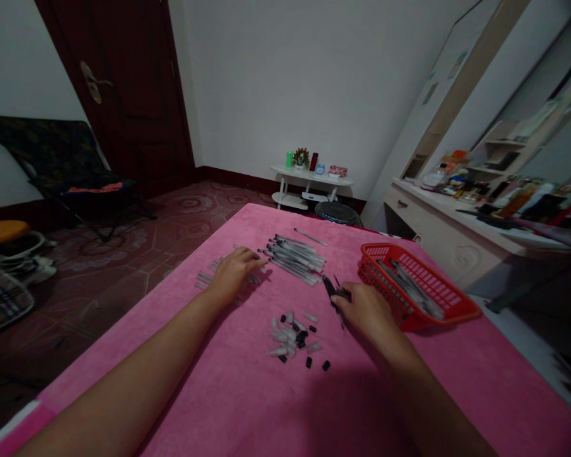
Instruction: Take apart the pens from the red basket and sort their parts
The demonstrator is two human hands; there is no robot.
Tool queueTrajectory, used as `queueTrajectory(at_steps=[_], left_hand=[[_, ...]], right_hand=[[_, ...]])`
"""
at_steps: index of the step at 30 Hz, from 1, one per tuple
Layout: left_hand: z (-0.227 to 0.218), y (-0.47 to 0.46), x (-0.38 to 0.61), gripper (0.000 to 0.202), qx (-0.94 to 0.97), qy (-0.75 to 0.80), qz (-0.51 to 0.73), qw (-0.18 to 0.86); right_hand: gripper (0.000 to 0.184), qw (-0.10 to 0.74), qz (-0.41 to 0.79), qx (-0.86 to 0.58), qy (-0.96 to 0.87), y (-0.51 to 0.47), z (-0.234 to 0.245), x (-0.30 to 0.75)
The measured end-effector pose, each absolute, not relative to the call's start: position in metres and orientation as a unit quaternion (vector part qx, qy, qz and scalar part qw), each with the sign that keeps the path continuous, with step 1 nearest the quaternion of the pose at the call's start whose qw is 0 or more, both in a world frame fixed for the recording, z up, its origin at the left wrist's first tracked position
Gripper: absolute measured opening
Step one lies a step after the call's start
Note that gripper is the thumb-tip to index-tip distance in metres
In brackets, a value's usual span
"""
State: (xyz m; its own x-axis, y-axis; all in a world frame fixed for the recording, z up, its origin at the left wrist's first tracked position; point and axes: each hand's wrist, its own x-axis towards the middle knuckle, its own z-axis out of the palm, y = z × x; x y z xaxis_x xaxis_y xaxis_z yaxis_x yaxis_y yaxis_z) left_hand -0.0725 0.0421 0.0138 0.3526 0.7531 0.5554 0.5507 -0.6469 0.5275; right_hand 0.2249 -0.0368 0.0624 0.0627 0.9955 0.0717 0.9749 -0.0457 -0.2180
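My left hand (236, 271) is over the left of the table, back upward and fingers reaching right toward the dark ends of the pen refills; its thumb side is hidden. Clear plastic pen barrels (204, 279) lie beside and partly under it. The pen refills (295, 259) form a loose, roughly parallel pile between my hands. On the right, my right hand (364, 308) is closed with thumb and fingers around slim black pen pieces (329, 289), slightly blurred. Nearer me is a scattered heap of small clear tips (285, 336) and black end plugs (302, 337).
A red plastic basket (438, 285) holding more pen parts stands right of my right hand on the pink tablecloth (219, 393). One stick (310, 237) lies apart behind the pile. A cluttered dresser (457, 228) is at the right; a folding chair (71, 158) is at the left.
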Motion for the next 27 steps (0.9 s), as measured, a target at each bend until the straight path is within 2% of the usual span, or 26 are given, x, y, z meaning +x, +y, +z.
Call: queueTrajectory(at_steps=[4, 7, 12, 20, 24, 27], left_hand=[[-0.001, 0.052, -0.077, 0.029, 0.826, 0.439, 0.342, 0.089], [-0.006, 0.054, -0.078, 0.032, 0.833, 0.454, 0.308, 0.073], [0.000, 0.048, -0.076, 0.039, 0.842, 0.482, 0.241, 0.017], [0.009, 0.043, -0.072, 0.029, 0.838, 0.477, 0.264, 0.015], [0.016, 0.036, -0.063, 0.025, 0.832, 0.440, 0.329, 0.069], [0.019, 0.027, -0.046, 0.021, 0.761, 0.426, 0.432, 0.229]], right_hand=[[0.014, 0.192, 0.035, -0.665, -0.721, -0.035, 0.048, 0.210], [0.019, 0.221, 0.017, -0.611, -0.760, -0.030, 0.036, 0.198], [0.031, 0.210, -0.009, -0.598, -0.774, -0.016, 0.023, 0.185], [0.017, 0.149, -0.051, -0.651, -0.742, -0.010, 0.019, 0.180], [0.016, 0.179, -0.026, -0.660, -0.729, -0.014, 0.024, 0.181], [0.015, 0.273, 0.055, -0.647, -0.710, -0.021, 0.027, 0.180]])
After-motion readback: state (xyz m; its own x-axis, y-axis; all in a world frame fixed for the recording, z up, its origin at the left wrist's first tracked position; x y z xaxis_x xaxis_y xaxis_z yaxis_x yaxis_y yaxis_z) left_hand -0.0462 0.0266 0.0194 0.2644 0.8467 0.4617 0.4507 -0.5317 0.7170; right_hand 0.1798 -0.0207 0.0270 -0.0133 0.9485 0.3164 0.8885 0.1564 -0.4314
